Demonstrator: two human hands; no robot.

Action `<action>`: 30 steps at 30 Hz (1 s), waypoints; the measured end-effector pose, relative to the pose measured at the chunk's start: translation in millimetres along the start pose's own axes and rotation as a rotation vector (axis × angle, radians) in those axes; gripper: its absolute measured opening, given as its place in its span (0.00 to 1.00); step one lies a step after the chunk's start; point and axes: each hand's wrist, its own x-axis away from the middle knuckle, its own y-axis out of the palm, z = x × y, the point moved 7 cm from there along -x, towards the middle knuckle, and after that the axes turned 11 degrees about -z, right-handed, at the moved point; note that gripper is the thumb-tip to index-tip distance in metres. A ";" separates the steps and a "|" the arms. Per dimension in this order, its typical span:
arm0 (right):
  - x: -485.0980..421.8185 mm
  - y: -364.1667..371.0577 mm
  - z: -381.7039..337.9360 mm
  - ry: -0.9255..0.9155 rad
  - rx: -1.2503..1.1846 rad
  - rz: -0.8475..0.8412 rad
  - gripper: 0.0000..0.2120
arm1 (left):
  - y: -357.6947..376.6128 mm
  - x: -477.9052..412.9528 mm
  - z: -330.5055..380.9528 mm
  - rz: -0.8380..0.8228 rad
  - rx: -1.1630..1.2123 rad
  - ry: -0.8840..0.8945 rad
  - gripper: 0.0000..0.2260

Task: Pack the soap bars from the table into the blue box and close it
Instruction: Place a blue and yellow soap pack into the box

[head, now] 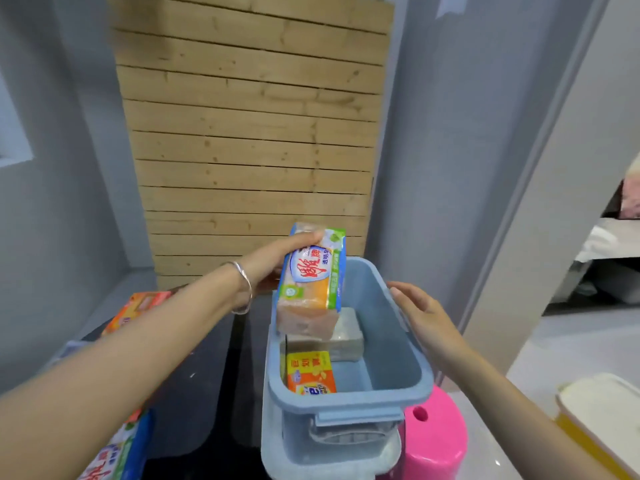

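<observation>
The left hand [277, 261] holds a soap pack [313, 282] in its grip, on end over the blue box's [346, 400] far-left corner; the flat right hand [420, 313] touches its rim.

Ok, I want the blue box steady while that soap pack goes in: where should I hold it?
Probably the long right rim of the blue box, taken from the right by the right hand, which is open beside it. The rim has a turned-out lip for fingers to hook over, and the left hand holds the soap pack over the left side.
</observation>
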 end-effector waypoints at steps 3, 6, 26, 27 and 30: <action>-6.4 0.4 21.8 0.088 -0.094 -0.057 0.13 | 20.0 -21.4 -1.6 0.035 -0.166 0.036 0.22; -8.2 7.6 32.7 0.149 -0.313 -0.105 0.15 | 36.4 -39.0 -16.3 -0.030 -0.278 -0.021 0.29; -21.0 5.3 55.8 0.116 -0.450 -0.151 0.17 | 79.8 -53.5 -86.7 -0.709 -0.931 -0.530 0.20; -21.1 5.5 56.1 0.116 -0.456 -0.152 0.17 | 80.0 -53.7 -87.2 -0.717 -0.938 -0.527 0.19; -22.0 6.5 57.6 0.123 -0.493 -0.159 0.17 | 79.6 -57.8 -89.1 -0.707 -0.969 -0.517 0.18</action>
